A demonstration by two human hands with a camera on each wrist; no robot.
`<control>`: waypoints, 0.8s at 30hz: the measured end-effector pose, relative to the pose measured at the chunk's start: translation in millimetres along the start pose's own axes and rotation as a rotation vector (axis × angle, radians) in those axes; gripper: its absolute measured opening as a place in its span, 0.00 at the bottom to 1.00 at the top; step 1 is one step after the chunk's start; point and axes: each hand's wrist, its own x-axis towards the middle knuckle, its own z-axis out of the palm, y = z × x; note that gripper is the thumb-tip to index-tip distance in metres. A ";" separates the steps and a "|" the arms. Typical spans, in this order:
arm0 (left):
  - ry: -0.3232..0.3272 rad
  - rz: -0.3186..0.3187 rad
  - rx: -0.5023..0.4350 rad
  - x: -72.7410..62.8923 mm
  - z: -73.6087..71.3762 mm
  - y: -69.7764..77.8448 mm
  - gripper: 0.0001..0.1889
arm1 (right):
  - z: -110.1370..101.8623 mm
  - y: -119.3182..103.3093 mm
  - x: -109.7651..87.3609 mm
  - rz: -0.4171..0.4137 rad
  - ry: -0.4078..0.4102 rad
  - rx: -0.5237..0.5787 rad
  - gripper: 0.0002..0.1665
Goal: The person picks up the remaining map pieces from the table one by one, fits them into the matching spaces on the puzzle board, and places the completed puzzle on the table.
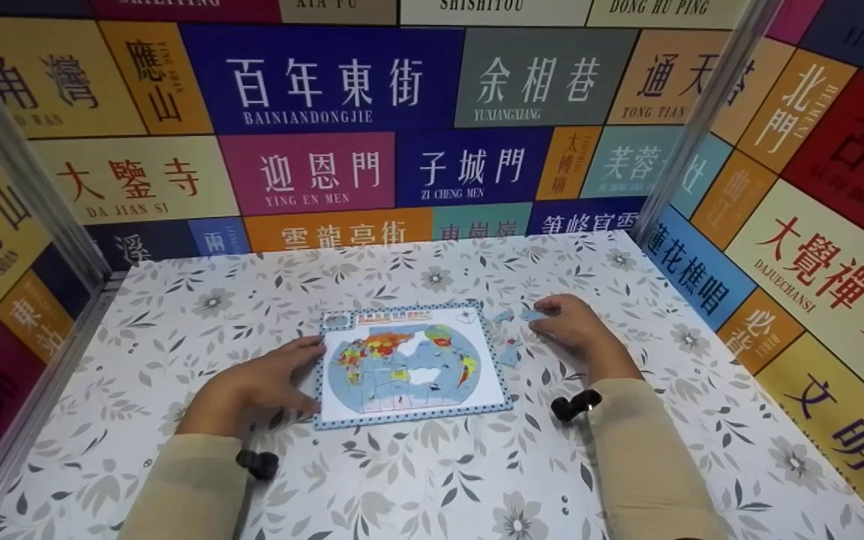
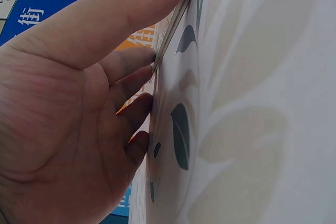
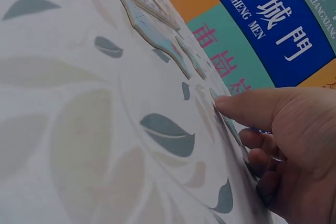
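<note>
A world-map jigsaw puzzle (image 1: 417, 415) with a blue dotted border lies flat on the table. White gaps show in its blue ocean area. My left hand (image 1: 271, 377) rests at the board's left edge, fingertips near the upper part and thumb by the lower corner; the left wrist view shows these fingers loosely extended. Right of the board, my right hand (image 1: 578, 330) pinches a blue puzzle piece (image 1: 528, 315) low over the tabletop, its thumb on the near side. Two more loose spots of blue pieces (image 1: 510, 352) lie between that hand and the board.
The table (image 1: 417, 487) has a white cloth printed with grey leaves and flowers. Panels with large printed characters (image 1: 312, 169) stand behind it and along both sides. A small black device (image 1: 574, 405) is worn at the right wrist, another (image 1: 258, 463) at the left.
</note>
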 end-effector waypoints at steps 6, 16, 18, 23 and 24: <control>-0.001 -0.004 0.007 -0.2 -0.3 0.6 0.57 | 1.3 -0.5 1.6 -0.005 0.010 -0.040 0.31; 0.020 0.041 0.037 0.8 1.1 -2.0 0.57 | 3.9 2.0 4.5 -0.049 0.001 -0.055 0.28; 0.023 0.046 0.041 0.9 1.4 -2.5 0.57 | 4.0 2.1 4.5 -0.061 -0.001 -0.062 0.28; 0.019 0.040 0.037 0.7 1.3 -2.3 0.58 | 2.9 0.2 3.0 -0.070 -0.001 -0.079 0.28; 0.017 0.038 0.035 0.6 1.2 -2.1 0.58 | 2.7 -0.2 2.6 -0.064 -0.001 -0.079 0.28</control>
